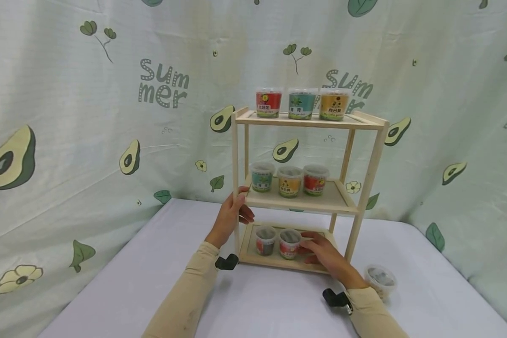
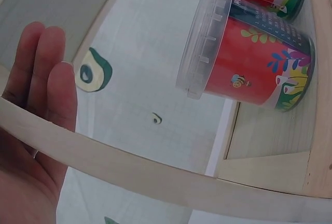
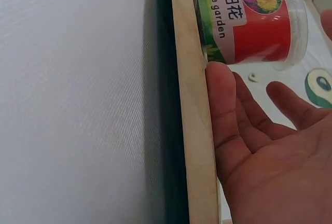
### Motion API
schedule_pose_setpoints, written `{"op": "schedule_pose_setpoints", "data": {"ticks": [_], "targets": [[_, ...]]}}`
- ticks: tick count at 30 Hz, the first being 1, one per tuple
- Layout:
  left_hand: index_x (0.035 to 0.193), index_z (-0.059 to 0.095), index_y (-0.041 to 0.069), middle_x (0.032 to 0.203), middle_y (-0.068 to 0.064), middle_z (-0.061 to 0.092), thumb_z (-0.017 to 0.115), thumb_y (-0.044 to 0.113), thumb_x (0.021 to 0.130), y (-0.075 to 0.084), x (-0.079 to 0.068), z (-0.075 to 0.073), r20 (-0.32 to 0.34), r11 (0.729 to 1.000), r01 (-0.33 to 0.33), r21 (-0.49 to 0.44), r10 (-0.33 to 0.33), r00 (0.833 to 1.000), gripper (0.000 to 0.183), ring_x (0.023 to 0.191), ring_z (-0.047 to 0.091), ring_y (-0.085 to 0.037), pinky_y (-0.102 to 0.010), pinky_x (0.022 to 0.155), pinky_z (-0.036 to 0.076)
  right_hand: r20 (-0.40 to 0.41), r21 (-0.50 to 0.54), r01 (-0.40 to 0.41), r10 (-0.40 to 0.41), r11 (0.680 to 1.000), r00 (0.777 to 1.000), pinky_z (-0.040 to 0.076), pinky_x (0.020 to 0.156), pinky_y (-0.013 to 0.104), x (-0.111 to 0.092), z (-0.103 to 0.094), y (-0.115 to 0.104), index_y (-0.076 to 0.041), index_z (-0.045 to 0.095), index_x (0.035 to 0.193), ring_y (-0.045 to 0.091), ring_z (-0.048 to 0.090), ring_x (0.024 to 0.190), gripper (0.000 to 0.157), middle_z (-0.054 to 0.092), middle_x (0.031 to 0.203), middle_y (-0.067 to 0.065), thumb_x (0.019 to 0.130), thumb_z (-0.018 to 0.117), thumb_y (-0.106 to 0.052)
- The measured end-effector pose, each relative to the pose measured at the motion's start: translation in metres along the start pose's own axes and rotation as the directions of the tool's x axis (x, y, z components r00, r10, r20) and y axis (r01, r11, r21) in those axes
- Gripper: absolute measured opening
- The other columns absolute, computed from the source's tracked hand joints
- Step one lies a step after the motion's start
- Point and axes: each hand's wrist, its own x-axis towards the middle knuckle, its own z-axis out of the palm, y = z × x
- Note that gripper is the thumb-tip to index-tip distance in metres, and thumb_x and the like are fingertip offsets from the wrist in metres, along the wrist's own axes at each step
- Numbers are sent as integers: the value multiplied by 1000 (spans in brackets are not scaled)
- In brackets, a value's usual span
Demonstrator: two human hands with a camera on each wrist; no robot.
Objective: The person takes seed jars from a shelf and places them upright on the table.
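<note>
My left hand [image 1: 230, 216] grips the wooden rack [image 1: 236, 155] at its left post, level with the middle shelf. In the left wrist view, several of its fingers [image 2: 52, 73] show behind a wooden bar. On the bottom shelf, my right hand [image 1: 323, 253] is beside a lidded red plastic planting cup [image 1: 289, 249], its fingers spread and not curled round it. One fingertip [image 3: 220, 73] is right at the base of that cup [image 3: 249, 24] in the right wrist view. Another cup [image 1: 265, 244] with a red and dark label stands to its left.
The middle shelf holds a teal cup [image 1: 262, 180], a yellow cup [image 1: 289, 187] and a red cup [image 1: 314, 183]. Red [image 1: 268, 104], teal [image 1: 301, 105] and yellow [image 1: 333, 107] cups stand on top. Another lidded cup [image 1: 380, 277] is on the white table [image 1: 270, 305], by the right forearm.
</note>
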Motion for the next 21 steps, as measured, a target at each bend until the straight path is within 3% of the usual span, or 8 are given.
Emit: {"op": "schedule_pose_setpoints", "data": {"ticks": [9,15,21], "targets": [[147,40,0,88,-37,62,36,24,111,5,-2,1,2,1000,-1,13,1,1000,44,79,65,-53,-56,73,56,16,-3,-24,24,1000,1000,54,81,36,5,3,-1,4,43,144,31,61,114,59,66,122,15,101,58,-35],[147,40,0,89,-37,61,35,23,111,5,-1,1,9,1000,-7,9,7,1000,43,80,64,-53,-55,73,56,-34,-18,-51,51,999,998,55,81,37,9,7,-3,0,47,144,27,62,113,61,65,123,12,99,62,-39],[147,41,2,88,-34,62,37,27,111,3,-1,1,5,1000,0,5,0,1000,44,81,65,-50,-55,74,56,-51,-103,-49,44,994,998,55,83,41,11,12,-2,-2,47,145,28,60,115,66,64,126,13,97,64,-44]]}}
